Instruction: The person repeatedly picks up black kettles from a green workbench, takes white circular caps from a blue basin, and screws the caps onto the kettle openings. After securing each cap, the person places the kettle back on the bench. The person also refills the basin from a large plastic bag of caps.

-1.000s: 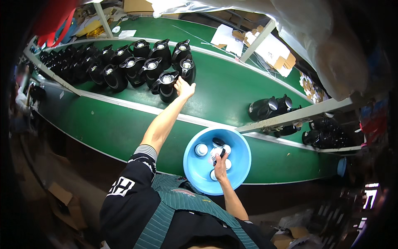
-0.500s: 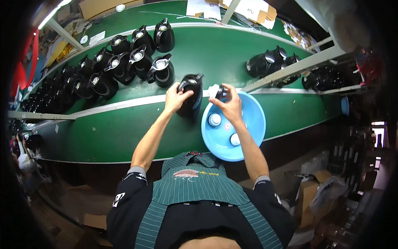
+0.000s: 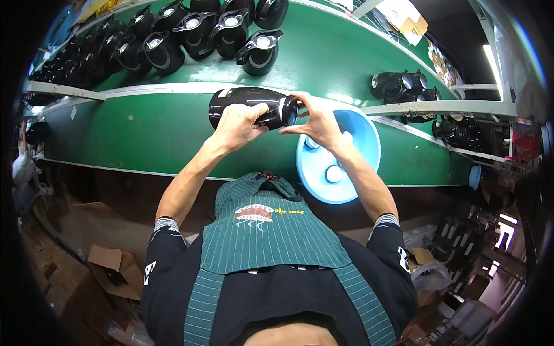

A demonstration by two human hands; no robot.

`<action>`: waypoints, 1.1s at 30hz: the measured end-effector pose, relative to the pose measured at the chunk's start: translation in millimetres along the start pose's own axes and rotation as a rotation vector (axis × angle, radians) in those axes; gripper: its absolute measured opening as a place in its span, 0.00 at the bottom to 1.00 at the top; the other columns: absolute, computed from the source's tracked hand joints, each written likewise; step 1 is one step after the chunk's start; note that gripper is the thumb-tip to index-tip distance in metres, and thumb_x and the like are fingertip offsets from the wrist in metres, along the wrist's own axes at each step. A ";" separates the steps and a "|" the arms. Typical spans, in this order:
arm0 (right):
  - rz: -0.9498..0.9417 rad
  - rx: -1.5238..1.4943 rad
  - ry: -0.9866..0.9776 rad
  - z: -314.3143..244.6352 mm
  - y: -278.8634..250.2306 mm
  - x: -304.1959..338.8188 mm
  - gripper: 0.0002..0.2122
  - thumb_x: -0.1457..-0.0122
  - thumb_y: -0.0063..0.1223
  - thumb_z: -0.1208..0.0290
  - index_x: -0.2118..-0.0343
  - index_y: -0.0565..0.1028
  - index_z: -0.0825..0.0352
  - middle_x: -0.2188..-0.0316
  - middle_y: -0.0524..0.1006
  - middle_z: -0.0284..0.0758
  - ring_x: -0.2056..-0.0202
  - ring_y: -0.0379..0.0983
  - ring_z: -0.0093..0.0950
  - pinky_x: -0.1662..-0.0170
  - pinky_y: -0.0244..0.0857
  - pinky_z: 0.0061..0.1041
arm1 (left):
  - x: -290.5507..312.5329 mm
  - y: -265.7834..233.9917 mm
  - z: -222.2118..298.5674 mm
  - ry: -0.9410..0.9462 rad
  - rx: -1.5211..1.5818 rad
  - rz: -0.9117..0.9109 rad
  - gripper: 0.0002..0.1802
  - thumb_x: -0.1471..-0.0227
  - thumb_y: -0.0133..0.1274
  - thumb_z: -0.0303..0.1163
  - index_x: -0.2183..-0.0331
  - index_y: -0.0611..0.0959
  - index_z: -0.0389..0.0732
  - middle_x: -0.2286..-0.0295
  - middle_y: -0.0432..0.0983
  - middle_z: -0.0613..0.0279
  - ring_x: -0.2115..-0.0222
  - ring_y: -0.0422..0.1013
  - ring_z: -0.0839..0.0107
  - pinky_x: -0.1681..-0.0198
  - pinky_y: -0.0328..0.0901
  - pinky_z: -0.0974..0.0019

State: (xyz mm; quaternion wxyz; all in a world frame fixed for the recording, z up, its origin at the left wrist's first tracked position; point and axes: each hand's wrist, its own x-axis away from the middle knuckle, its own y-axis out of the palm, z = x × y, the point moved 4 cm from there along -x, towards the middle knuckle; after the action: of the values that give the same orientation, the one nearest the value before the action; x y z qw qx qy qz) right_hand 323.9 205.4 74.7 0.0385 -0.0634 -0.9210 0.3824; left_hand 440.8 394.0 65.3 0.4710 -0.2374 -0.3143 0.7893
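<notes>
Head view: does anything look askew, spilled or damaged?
No spill or clear damage shows. One black jug is sideways in the left grip, unlike the upright jugs. The blue basin appears to overhang the front of the green bench.

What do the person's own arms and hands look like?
The left hand and right hand wear no gloves, and the forearms are bare. The sleeves are black, each with a white marking, and end in grey-and-white striped cuffs.
</notes>
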 end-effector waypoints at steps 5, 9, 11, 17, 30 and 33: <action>0.042 -0.013 -0.113 13.3 25.8 13.9 0.41 0.55 0.78 0.64 0.37 0.67 0.64 0.44 0.76 0.46 0.47 0.77 0.45 0.47 0.75 0.34 | 4.3 -1.2 -1.9 0.020 -0.104 -0.065 0.19 0.59 0.71 0.31 0.63 0.82 0.41 0.75 0.81 0.50 0.71 0.79 0.48 0.67 0.72 0.54; 0.013 0.312 -0.441 -14.3 20.9 23.3 0.35 0.53 0.70 0.76 0.38 0.69 0.62 0.38 0.71 0.46 0.39 0.71 0.47 0.42 0.74 0.36 | -8.9 -20.8 -10.5 -0.030 0.179 -0.311 0.19 0.61 0.72 0.30 0.66 0.82 0.36 0.75 0.80 0.57 0.74 0.76 0.64 0.66 0.70 0.63; -0.053 0.475 -0.710 -34.1 14.0 26.6 0.26 0.44 0.63 0.76 0.41 0.72 0.63 0.38 0.70 0.49 0.37 0.70 0.47 0.46 0.78 0.37 | -17.1 -22.7 -28.2 -0.031 0.418 -0.524 0.19 0.61 0.73 0.31 0.68 0.81 0.36 0.78 0.76 0.70 0.76 0.69 0.78 0.69 0.67 0.69; -0.062 0.309 -0.528 -35.7 32.7 41.8 0.33 0.49 0.72 0.68 0.39 0.71 0.63 0.39 0.73 0.48 0.42 0.75 0.44 0.51 0.80 0.35 | -26.3 -31.4 -24.6 -0.133 0.401 -0.775 0.20 0.68 0.76 0.29 0.75 0.80 0.38 0.81 0.70 0.75 0.77 0.64 0.83 0.74 0.62 0.71; -0.313 -1.746 1.212 60.0 91.3 60.2 0.47 0.43 0.43 0.23 0.60 0.72 0.79 0.76 0.79 0.41 0.83 0.75 0.23 0.78 0.74 0.16 | 38.5 53.4 15.1 0.447 -0.290 0.266 0.05 0.50 0.57 0.31 0.72 0.76 0.49 0.79 0.71 0.72 0.77 0.73 0.74 0.73 0.68 0.67; -0.475 -1.852 1.172 63.4 92.6 63.2 0.49 0.44 0.34 0.18 0.63 0.72 0.77 0.79 0.77 0.39 0.86 0.69 0.20 0.83 0.68 0.14 | 38.9 58.7 2.3 0.465 -0.261 0.296 0.03 0.49 0.56 0.31 0.71 0.77 0.49 0.79 0.72 0.72 0.77 0.73 0.74 0.72 0.67 0.67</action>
State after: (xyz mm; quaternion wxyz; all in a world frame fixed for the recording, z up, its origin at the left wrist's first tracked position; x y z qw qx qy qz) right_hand 261.9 235.0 -34.2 0.4759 -0.0606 -0.6786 -0.5562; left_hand 387.1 407.0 21.5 0.3754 -0.5135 -0.2589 0.7269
